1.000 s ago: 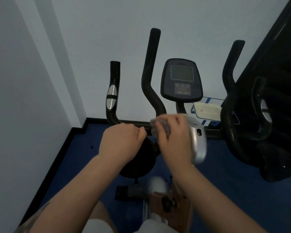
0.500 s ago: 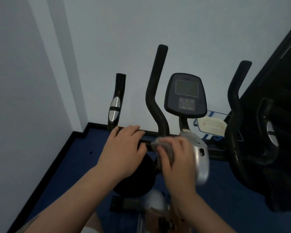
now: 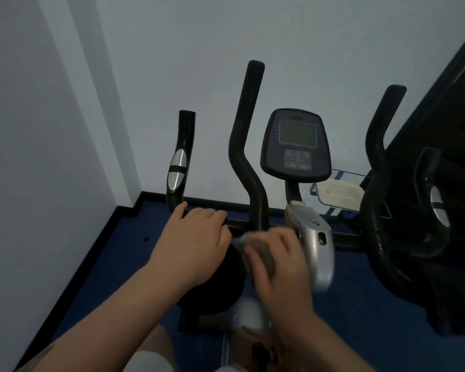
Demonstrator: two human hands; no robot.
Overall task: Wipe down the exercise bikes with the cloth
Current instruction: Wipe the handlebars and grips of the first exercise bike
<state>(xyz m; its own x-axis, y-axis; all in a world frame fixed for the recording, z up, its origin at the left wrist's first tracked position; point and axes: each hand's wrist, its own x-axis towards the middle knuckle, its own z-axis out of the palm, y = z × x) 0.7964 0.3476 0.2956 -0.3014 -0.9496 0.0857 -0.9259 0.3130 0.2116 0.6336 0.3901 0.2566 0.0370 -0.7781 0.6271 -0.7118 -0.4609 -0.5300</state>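
Observation:
The exercise bike stands right in front of me, black handlebars rising either side of its console. My left hand rests on the horizontal handlebar bar near the left grip, fingers bent over it. My right hand grips a bunched grey cloth and presses it against the bar where it meets the silver stem cover. The bar under both hands is hidden.
White walls meet in a corner on the left, close to the bike. A dark machine crowds the right side. A white container sits on the blue floor behind the console. My knees show at the bottom edge.
My left hand has spread its fingers flatter along the bar. My right hand with the cloth has dropped a little toward me. The view has tilted upward.

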